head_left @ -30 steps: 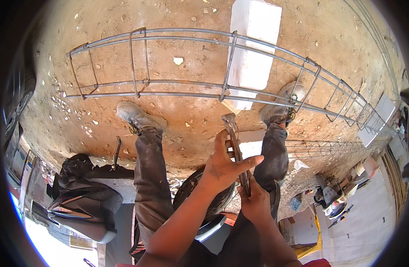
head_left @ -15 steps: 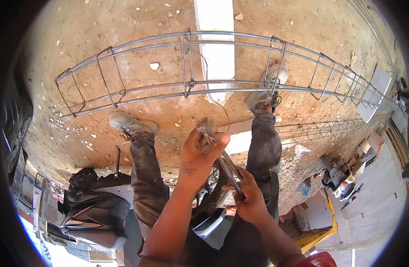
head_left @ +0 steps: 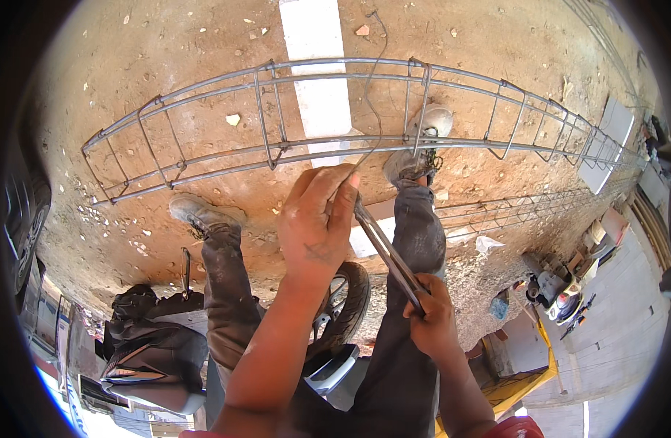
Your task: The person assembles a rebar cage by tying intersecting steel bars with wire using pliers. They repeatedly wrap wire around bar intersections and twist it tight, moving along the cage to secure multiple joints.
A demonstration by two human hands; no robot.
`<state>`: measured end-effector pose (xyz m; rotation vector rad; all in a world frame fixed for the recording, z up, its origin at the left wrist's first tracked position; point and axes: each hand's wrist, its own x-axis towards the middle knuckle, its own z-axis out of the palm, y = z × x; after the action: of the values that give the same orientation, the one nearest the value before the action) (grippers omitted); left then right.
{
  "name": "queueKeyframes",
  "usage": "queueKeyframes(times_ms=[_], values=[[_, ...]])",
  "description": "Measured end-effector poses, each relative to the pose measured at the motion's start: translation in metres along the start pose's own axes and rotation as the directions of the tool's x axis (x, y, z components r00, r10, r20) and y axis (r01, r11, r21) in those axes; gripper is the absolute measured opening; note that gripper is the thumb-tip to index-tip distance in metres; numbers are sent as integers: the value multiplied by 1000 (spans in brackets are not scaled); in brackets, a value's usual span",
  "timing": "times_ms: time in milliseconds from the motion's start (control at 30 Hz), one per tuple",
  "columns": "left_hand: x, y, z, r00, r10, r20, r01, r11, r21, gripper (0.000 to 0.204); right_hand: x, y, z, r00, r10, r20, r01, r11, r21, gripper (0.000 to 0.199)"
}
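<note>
My right hand is wrapped round the dark handles of long metal pincers, which slant up and left. The pincers' head is hidden behind my left hand. That hand is closed, its thumb and fingers pressed together on a thin tie wire. From my fingertips the wire runs away over a rebar cage and ends in a small hook beyond it. The long cage, made of steel bars with square stirrups, lies across the ground just ahead of my hands.
My right shoe is up against the cage, and the left shoe is planted nearer. A white board passes under the cage. Another rebar cage lies at the right. A motorcycle wheel shows between my legs.
My left hand has gone from the pincers' head to the wire. The wire now stretches farther out, beyond the cage. My right hand with the pincers has moved slightly right; the view has shifted.
</note>
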<state>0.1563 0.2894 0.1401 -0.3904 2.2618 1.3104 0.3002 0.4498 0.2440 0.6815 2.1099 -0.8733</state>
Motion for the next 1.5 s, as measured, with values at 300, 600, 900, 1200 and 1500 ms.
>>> queueKeyframes(times_ms=[300,600,900,1200,1500], values=[[-7,28,4,992,-7,129,35,976,-217,25,45,90,-86,867,136,-479,-141,990,24,12],[-37,70,57,964,9,266,12,997,-75,18,178,209,-206,533,73,-843,-313,943,-116,19],[-26,135,154,935,-95,342,115,993,-39,14,259,317,-264,590,-204,-781,-219,891,-398,20],[-26,138,210,930,-55,363,62,998,-6,12,209,181,-237,787,244,-567,-25,930,366,47],[-45,127,180,912,79,402,-65,997,-48,20,175,79,-204,972,163,-168,128,230,965,29]])
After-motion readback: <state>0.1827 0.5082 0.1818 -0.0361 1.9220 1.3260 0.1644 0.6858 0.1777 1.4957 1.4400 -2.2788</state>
